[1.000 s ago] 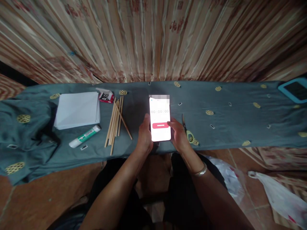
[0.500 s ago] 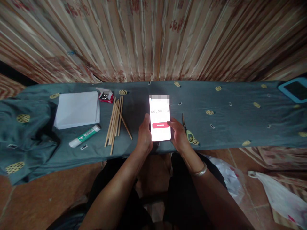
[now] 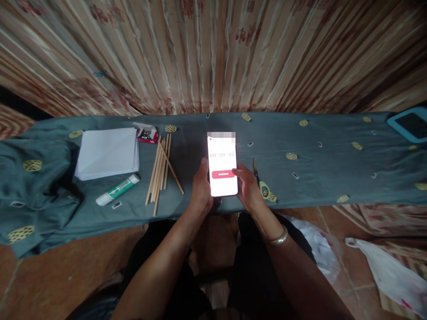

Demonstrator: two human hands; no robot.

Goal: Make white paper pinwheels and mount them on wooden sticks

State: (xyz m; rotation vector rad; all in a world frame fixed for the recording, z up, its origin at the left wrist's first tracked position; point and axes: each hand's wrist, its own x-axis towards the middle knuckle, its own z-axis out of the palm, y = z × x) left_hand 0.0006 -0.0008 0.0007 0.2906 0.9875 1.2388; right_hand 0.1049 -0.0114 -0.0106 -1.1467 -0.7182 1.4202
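Held upright between both hands is a smartphone (image 3: 223,186), its bright screen showing 00:00:00 above a red button. My left hand (image 3: 201,184) grips the phone's left edge, thumb along the side. On the opposite edge my right hand (image 3: 248,186) holds it too, with the thumb resting at the right end of the red button. The fingers behind the phone are hidden. Scissors (image 3: 263,187) with pale green handles lie just right of my right hand. To the left of my left hand is a loose bundle of thin wooden sticks (image 3: 162,166).
Farther left lie a stack of white paper (image 3: 107,153), a green and white glue stick (image 3: 118,190) and an open red box of metal clips (image 3: 148,134). A blue-framed tablet (image 3: 408,125) lies at the far right of the cloth-covered table (image 3: 323,173). Curtains (image 3: 213,58) hang behind.
A small dot near the top left of the phone screen has turned from teal to red. Both hands and the table items stay in place.
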